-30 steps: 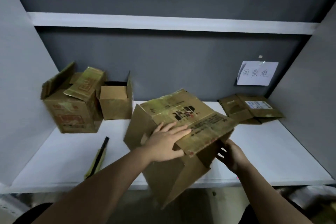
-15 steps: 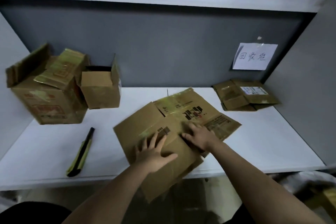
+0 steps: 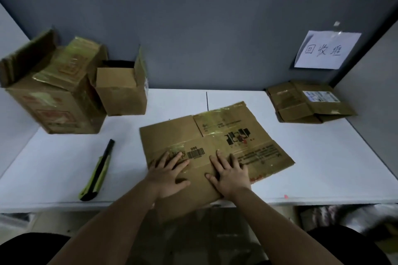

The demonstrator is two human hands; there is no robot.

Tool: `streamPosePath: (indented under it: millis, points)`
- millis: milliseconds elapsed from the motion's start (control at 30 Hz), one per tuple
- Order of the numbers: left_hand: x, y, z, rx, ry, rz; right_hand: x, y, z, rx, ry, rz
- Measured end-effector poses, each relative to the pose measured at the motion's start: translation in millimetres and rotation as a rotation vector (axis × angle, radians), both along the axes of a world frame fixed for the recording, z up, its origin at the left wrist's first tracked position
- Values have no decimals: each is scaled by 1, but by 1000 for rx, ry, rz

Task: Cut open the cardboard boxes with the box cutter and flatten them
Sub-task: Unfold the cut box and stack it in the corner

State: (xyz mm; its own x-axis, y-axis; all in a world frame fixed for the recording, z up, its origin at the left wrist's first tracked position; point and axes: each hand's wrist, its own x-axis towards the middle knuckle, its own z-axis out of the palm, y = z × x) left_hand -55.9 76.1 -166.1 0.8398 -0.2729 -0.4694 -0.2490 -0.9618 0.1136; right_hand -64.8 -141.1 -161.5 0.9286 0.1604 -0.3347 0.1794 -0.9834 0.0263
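A brown cardboard box (image 3: 217, 135) lies flat on the white table (image 3: 323, 157), its near edge hanging over the table's front. My left hand (image 3: 169, 173) and my right hand (image 3: 229, 173) press palms down on its near part, fingers spread, side by side. A green and black box cutter (image 3: 98, 173) lies on the table to the left of the flat box, apart from both hands. At the back left stand a large open box (image 3: 53, 97) and a smaller open box (image 3: 121, 90), both upright.
A stack of flattened boxes (image 3: 305, 103) lies in the back right corner under a white paper sign (image 3: 327, 49) on the grey back wall. Grey side panels close the table left and right. Dark floor clutter shows below the front edge.
The box was upright and half folded between my hands; it has been pushed down flat on the table. Both hands have moved on top of it, palms down.
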Motion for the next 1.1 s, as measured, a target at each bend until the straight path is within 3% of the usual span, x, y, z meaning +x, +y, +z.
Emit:
streamPosePath:
  millis: [100, 200, 300, 400, 500, 567, 633, 733, 800, 1100]
  points:
    - [-6, -7, 7, -105, -133, 84, 13, -10, 15, 129, 19, -19]
    - [-23, -17, 5, -173, -321, 380, 34, -45, 27, 238, -132, -247]
    - [-37, -16, -4, -169, -162, 668, 51, -91, 26, 141, -131, -477]
    - [-43, -11, -9, -206, -52, 781, 55, -121, 14, 203, -1, -641]
    - [-40, -18, -10, -286, -147, 806, 52, -126, 10, 239, 14, -683]
    - [-37, -17, -11, -441, -226, 904, 50, -128, 14, 286, -38, -732]
    - [-33, -9, -10, -625, -298, 999, 48, -133, 19, 468, -89, -819]
    - [-28, 4, 0, -853, -360, 1018, 40, -136, 27, 755, -112, -856]
    - [-21, 8, 15, -931, -374, 1024, 35, -141, 36, 813, -148, -850]
    - [47, -70, 78, -884, -361, 772, 53, -226, 105, 607, -381, -852]
